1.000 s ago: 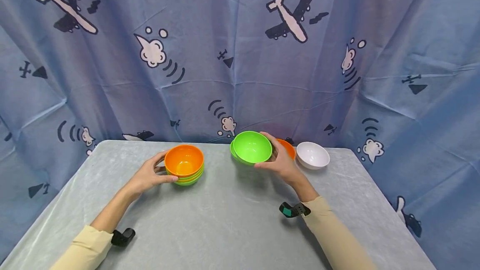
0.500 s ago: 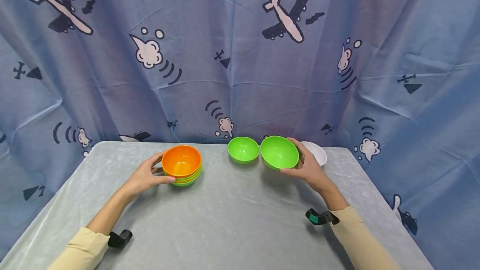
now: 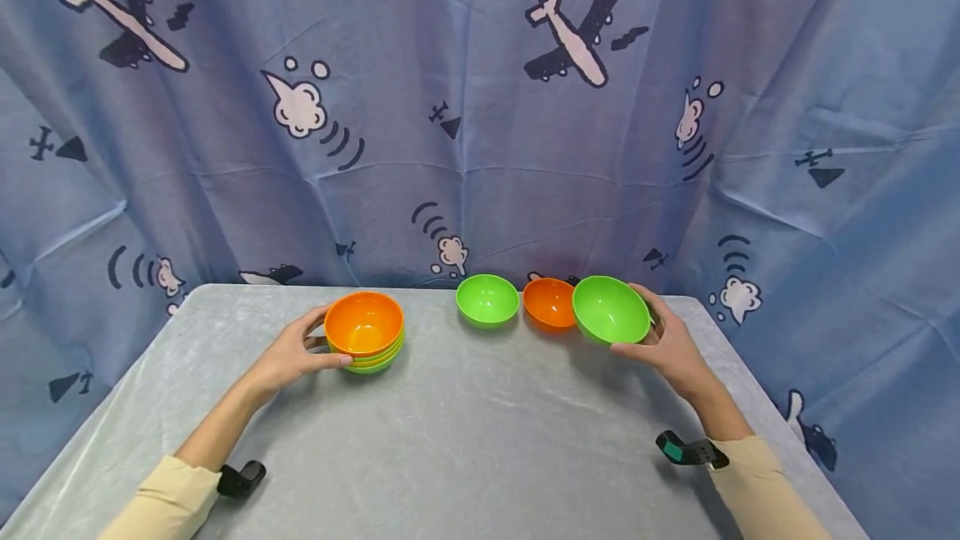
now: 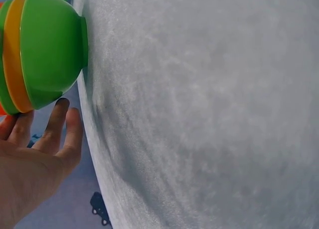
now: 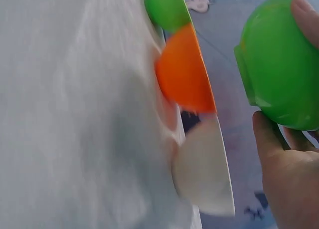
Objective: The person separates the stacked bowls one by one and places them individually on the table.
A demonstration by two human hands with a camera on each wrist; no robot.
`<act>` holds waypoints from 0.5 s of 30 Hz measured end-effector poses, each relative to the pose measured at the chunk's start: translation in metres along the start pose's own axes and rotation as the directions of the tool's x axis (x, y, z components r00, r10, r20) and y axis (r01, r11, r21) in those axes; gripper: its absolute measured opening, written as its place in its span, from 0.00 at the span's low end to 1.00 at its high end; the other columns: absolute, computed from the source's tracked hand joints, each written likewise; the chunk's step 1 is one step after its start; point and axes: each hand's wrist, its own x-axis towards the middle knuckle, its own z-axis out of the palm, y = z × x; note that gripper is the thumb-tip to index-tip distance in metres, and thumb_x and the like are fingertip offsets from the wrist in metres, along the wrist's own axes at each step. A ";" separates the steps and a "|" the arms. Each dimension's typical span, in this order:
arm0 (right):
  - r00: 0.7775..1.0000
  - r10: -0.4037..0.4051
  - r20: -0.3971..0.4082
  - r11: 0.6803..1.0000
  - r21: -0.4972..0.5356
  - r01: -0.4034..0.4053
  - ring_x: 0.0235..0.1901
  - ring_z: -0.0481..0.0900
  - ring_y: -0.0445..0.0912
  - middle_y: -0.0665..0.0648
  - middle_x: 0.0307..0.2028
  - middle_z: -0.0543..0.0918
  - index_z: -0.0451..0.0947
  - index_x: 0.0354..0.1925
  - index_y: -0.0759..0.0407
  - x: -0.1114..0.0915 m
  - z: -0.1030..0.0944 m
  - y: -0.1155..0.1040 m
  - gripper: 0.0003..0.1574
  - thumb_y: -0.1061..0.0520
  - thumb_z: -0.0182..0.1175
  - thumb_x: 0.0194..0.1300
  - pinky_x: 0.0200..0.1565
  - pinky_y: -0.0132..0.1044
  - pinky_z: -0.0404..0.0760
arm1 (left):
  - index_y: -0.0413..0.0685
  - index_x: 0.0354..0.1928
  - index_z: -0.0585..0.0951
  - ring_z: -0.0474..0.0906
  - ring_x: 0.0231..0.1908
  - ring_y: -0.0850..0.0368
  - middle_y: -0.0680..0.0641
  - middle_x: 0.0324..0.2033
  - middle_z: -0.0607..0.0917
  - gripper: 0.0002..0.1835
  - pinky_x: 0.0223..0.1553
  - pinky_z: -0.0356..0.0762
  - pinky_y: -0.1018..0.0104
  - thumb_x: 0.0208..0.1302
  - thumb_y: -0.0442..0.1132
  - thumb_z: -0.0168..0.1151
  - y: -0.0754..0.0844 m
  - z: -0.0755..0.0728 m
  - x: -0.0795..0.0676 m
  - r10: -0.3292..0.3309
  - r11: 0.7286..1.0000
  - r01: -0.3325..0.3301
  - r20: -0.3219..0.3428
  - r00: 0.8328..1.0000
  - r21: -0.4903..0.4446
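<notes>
At the left of the table, my left hand (image 3: 300, 352) grips a stack of bowls (image 3: 364, 327), thumb in front and fingers behind. Orange is on top, with green and yellow-orange bowls nested below. In the left wrist view the lowest, a green bowl (image 4: 52, 49), shows its foot close to the cloth. My right hand (image 3: 671, 348) holds a single green bowl (image 3: 611, 311) by its right side, raised off the table with its mouth tilted toward me. Behind it, the white bowl (image 5: 204, 169) is hidden in the head view but shows in the right wrist view.
Along the table's back edge, a green bowl (image 3: 487, 301) and an orange bowl (image 3: 549, 304) stand in a row with the white one. A grey cloth covers the table (image 3: 450, 440). A blue patterned curtain (image 3: 375, 107) hangs right behind it.
My right hand has carried the green bowl rightward, past the standing green and orange bowls to in front of the white one. My left hand stays on the stack.
</notes>
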 end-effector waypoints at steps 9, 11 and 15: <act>0.995 -0.038 -0.094 0.999 -0.022 0.036 0.62 0.66 0.37 0.58 0.68 0.63 0.52 0.79 0.61 -0.026 -0.045 0.014 0.58 0.75 0.70 0.58 0.55 0.21 0.70 | 0.44 0.78 0.60 0.70 0.63 0.32 0.36 0.74 0.60 0.48 0.64 0.65 0.37 0.61 0.40 0.77 0.002 0.001 -0.001 0.011 1.000 -0.011 0.005 1.000 -0.006; 0.992 -0.017 -0.126 0.999 -0.041 0.012 0.61 0.67 0.36 0.57 0.68 0.63 0.53 0.79 0.59 -0.031 -0.052 0.018 0.57 0.73 0.70 0.59 0.53 0.20 0.71 | 0.44 0.78 0.60 0.70 0.63 0.31 0.35 0.74 0.60 0.48 0.63 0.66 0.36 0.61 0.41 0.76 0.002 0.001 -0.001 0.011 1.000 -0.011 0.006 1.000 -0.003; 0.980 0.051 -0.193 0.994 -0.084 -0.068 0.66 0.63 0.38 0.58 0.74 0.57 0.50 0.81 0.51 -0.041 -0.067 0.025 0.59 0.69 0.71 0.62 0.51 0.18 0.71 | 0.43 0.78 0.60 0.70 0.63 0.31 0.35 0.74 0.60 0.48 0.63 0.66 0.37 0.61 0.40 0.76 0.003 0.001 -0.001 0.004 1.000 -0.004 0.007 1.000 -0.005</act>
